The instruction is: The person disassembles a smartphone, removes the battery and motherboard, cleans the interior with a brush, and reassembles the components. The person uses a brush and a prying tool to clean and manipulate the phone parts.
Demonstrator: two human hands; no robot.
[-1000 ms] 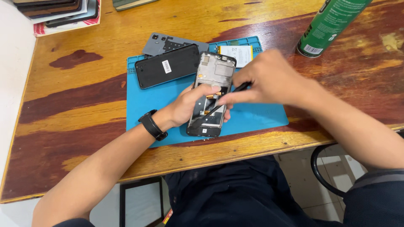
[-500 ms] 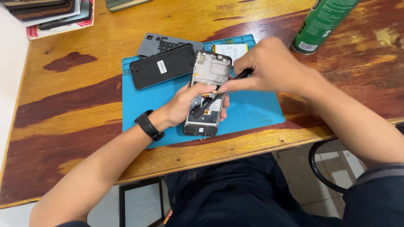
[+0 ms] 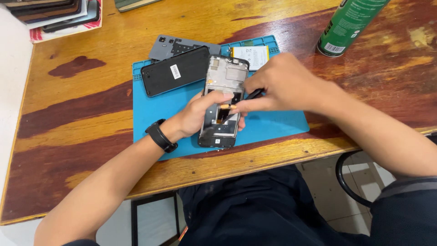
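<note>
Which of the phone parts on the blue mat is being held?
The opened phone frame at the mat's front, gripped by the left hand; the black panel lies untouched.

wooden table (image 3: 91, 105), worn red stain | pale tiled floor (image 3: 318, 191) | even light

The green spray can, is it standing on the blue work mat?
No, the green spray can stands on the bare wooden table, off to the right of the blue work mat.
</note>
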